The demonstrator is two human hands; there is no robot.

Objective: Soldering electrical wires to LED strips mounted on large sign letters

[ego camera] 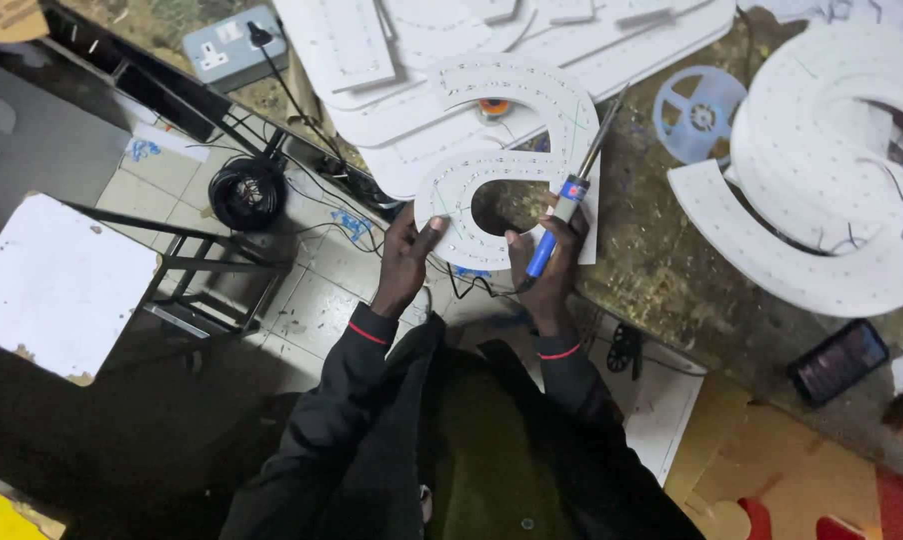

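Soldering stage on a white cut-out letter panel, held at the near edge of the bench.

Left hand pinching the panel's lower curve; right hand closed on a blue-handled soldering iron, tip raised over the right side of the panel. Next move, by judgement: tip lowered exactly onto one point, panel kept steady. Panel: flat, white, curved like a rounded letter, studded with rows of small dots, thin wires trailing beneath. Larger white letter well apart to the right.
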